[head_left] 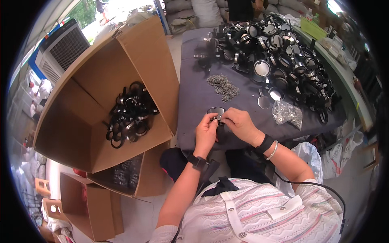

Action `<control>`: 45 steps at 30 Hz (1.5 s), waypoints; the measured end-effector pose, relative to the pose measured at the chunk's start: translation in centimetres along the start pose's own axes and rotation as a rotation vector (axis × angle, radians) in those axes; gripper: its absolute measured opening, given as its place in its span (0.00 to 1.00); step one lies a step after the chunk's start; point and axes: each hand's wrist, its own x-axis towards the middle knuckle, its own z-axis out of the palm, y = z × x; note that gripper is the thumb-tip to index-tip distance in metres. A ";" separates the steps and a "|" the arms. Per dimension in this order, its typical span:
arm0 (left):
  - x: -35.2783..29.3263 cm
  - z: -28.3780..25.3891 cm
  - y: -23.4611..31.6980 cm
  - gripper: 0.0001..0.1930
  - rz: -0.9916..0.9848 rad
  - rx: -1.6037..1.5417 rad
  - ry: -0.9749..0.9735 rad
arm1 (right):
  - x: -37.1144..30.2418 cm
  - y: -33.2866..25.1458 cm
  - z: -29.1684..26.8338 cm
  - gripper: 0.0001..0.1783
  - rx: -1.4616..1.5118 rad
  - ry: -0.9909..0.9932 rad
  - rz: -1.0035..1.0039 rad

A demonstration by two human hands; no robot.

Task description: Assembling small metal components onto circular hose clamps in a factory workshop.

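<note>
the left hand (206, 133), mostly curled, gripped a round black-rimmed piece (216, 109) between thumb and fingers, over the 6 o'clock part of a gray table (191, 91); the right hand (242, 124) pinched at its near side, the exact spot too small to tell. from the hands, metal hardware (223, 87) lay at 12 o'clock, a clear bag (288, 114) at 3.

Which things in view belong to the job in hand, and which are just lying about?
Likely part of the job:
- round black-rimmed piece, held between left hand and right hand
- heap of similar pieces
- loose small metal parts
- clear bag with shiny contents
- large cardboard box, similar pieces inside

Apparently just lying about:
- grey louvred unit
- green bin
- stacked sacks
</note>
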 end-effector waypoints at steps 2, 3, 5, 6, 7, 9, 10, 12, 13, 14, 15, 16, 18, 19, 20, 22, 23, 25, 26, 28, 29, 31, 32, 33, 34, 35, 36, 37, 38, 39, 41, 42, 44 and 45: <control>0.0 0.0 0.0 0.10 -0.035 0.018 0.014 | -0.2 0.3 0.6 0.05 -0.025 0.029 -0.048; 0.0 0.0 0.0 0.10 -0.003 -0.005 0.003 | -0.3 0.4 0.8 0.05 -0.039 0.067 -0.067; -0.1 0.1 -0.1 0.11 0.013 0.029 0.005 | -0.5 0.5 1.3 0.05 -0.055 0.107 -0.084; -0.2 0.1 -0.1 0.11 0.013 0.026 -0.003 | -0.6 0.6 1.5 0.05 -0.077 0.115 -0.100; -0.3 0.0 -0.1 0.11 0.013 0.039 0.014 | -0.7 0.6 1.6 0.05 -0.102 0.130 -0.104; -0.2 0.1 0.0 0.12 0.011 0.041 0.005 | -0.8 0.8 1.6 0.05 -0.125 0.124 -0.099; -0.3 0.3 -0.1 0.12 0.067 0.003 0.010 | -0.8 0.8 1.6 0.06 -0.114 0.116 -0.076; -0.3 0.4 0.1 0.12 0.082 0.011 0.002 | -0.8 0.8 1.5 0.05 -0.094 0.123 -0.038; -0.3 0.5 0.1 0.12 0.079 0.009 -0.017 | -0.8 0.8 1.5 0.05 -0.039 0.108 -0.011; -0.3 0.5 0.2 0.12 0.076 0.033 -0.001 | -0.7 0.7 1.5 0.05 -0.052 0.123 -0.005; -0.3 0.5 0.2 0.12 0.054 0.068 0.026 | -0.6 0.5 1.5 0.05 0.001 0.122 0.038; -0.3 0.5 0.2 0.12 0.071 0.058 0.014 | -0.6 0.4 1.5 0.05 0.057 0.118 0.094; -0.2 0.6 0.3 0.11 0.028 0.064 0.056 | -0.6 0.1 1.3 0.05 0.103 0.114 0.105; -0.2 0.7 0.3 0.11 0.073 0.043 0.037 | -0.6 0.0 1.0 0.05 0.150 0.101 0.138; -0.2 0.8 0.4 0.10 0.058 0.038 0.056 | -0.7 0.0 0.4 0.05 0.149 0.107 0.130; -0.2 0.9 0.4 0.10 0.044 0.030 0.076 | -1.4 0.6 -1.8 0.05 -0.100 0.102 0.130; -0.2 1.0 0.3 0.09 0.035 0.016 0.082 | -1.7 1.1 -3.3 0.04 -0.252 0.086 0.162; -0.2 1.0 0.3 0.09 0.024 -0.001 0.091 | -2.5 2.7 -6.5 0.02 -0.533 0.002 0.253; -0.2 1.0 0.2 0.09 0.022 0.011 0.095 | -2.9 3.7 -8.0 0.03 -0.673 -0.061 0.316; -0.2 1.0 0.1 0.09 0.019 0.022 0.094 | -4.0 5.2 -10.3 0.04 -0.956 -0.192 0.489; -0.2 0.9 0.0 0.08 0.014 0.022 0.095 | -4.6 5.8 -11.0 0.04 -0.963 -0.194 0.487; -0.1 0.9 0.0 0.08 0.010 0.041 0.097 | -5.8 6.6 -11.4 0.04 -0.986 -0.226 0.473; -0.1 0.9 0.0 0.08 0.017 0.056 0.101 | -6.0 6.9 -11.6 0.03 -1.033 -0.253 0.468; 0.0 0.9 0.0 0.08 -0.002 0.038 0.099 | -6.2 7.2 -11.6 0.03 -1.062 -0.238 0.442; 0.0 0.9 0.0 0.09 0.000 0.060 0.104 | -6.3 7.4 -11.4 0.03 -1.112 -0.227 0.439; 0.0 0.9 0.0 0.09 0.018 0.028 0.092 | -6.3 7.6 -11.3 0.02 -1.112 -0.219 0.423; 0.0 0.8 -0.1 0.08 -0.022 0.031 0.099 | -6.4 7.8 -11.3 0.02 -1.114 -0.221 0.415; 0.0 0.8 -0.1 0.08 0.022 0.010 0.085 | -6.4 7.9 -11.3 0.02 -1.118 -0.219 0.384; 0.0 0.8 -0.2 0.08 0.029 0.010 0.085 | -6.4 7.9 -11.4 0.02 -1.122 -0.205 0.379; 0.0 0.8 -0.2 0.08 0.012 0.020 0.095 | -6.5 8.0 -11.5 0.02 -1.102 -0.224 0.344; -0.1 0.8 -0.2 0.08 0.039 0.007 0.085 | -6.7 8.0 -11.8 0.02 -1.095 -0.276 0.307; -0.1 0.8 -0.2 0.08 0.004 0.007 0.093 | -6.7 8.0 -12.0 0.02 -1.093 -0.273 0.312; -0.2 1.0 0.0 0.08 0.054 -0.008 0.072 | -6.8 7.8 -12.3 0.03 -1.069 -0.262 0.234; -0.2 1.1 0.1 0.08 0.031 0.005 0.094 | -6.5 7.8 -12.4 0.04 -1.022 -0.304 0.303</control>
